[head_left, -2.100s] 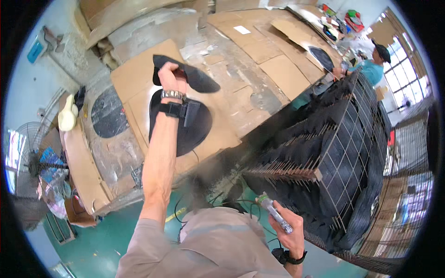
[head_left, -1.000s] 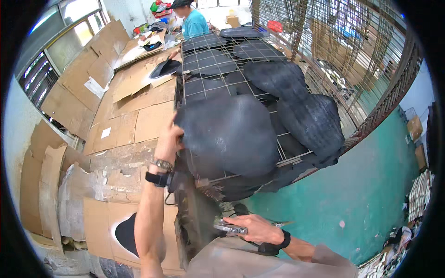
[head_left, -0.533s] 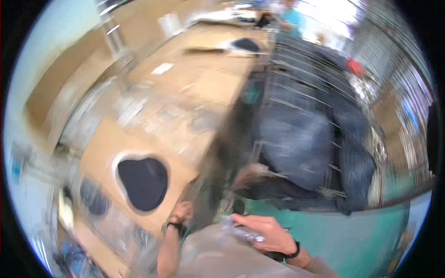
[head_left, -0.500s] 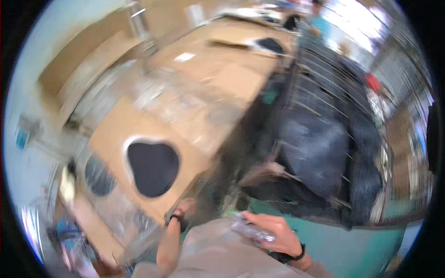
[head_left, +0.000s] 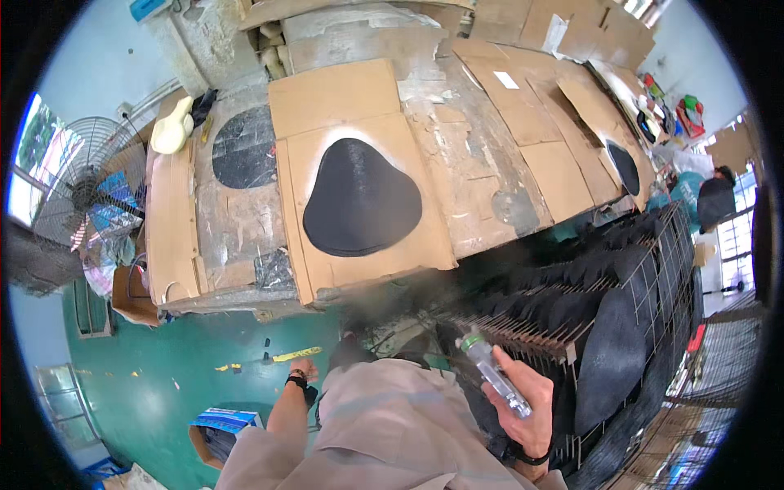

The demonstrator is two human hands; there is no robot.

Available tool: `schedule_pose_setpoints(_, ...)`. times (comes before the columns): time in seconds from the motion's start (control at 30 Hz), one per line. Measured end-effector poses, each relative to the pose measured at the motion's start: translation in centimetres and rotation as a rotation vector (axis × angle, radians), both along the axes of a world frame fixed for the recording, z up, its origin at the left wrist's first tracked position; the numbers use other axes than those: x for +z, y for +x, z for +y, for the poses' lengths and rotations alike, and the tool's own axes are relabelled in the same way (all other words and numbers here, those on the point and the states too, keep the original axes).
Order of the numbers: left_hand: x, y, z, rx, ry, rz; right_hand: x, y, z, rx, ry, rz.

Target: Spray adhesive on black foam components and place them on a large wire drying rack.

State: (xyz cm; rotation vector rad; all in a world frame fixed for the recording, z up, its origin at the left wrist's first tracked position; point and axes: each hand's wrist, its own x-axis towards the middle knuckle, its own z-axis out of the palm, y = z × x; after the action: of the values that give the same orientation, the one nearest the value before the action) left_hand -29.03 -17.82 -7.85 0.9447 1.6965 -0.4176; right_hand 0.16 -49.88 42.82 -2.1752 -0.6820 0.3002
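A silver spray gun (head_left: 494,376) with a green ring near its nozzle is in my right hand (head_left: 527,400); the fingers wrap round it, to the right of my body. Its nozzle points up and left, toward the bench. My left hand (head_left: 303,371) hangs beside my body above the floor, fingers loosely curled, with nothing visible in them. In front of me a black rounded-triangular piece (head_left: 363,200) lies flat on a cardboard sheet (head_left: 335,94). Whitish residue marks the cardboard around the piece's far edge.
Close on the right stands a wire rack (head_left: 674,253) of hanging black pieces (head_left: 608,359). The worn bench (head_left: 237,237) spans the front. At left are a cream saddle-shaped form (head_left: 172,126) and a fan (head_left: 82,175). An open box (head_left: 214,437) sits on the green floor. A person (head_left: 690,196) stands far right.
My view has swung right-side-away toward the bench, so the black piece appears more central and the rack lower right. My right hand, still gripping the spray gun, now appears farther right, the nozzle pointing more upward.
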Motion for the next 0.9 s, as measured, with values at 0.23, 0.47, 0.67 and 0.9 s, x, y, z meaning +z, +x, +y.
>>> schedule_pose_setpoints(0.23,-1.0,2.6,1.5,-0.159,0.012,-0.147,0.3,1.4,2.7,-0.012,0.044,-0.074)
schedule_pose_setpoints(0.47,-2.0,7.4,3.4,-0.100,0.104,-0.454,1.1,1.7,1.0,0.095,-0.048,0.005)
schedule_pose_setpoints(0.67,-4.0,6.7,2.7,-0.035,0.072,-0.315,1.0,1.6,1.8,-0.082,0.006,-0.111)
schedule_pose_setpoints(0.9,-5.3,4.2,3.0,-0.993,0.318,-0.170,1.3,1.3,1.6,0.187,-0.032,0.139)
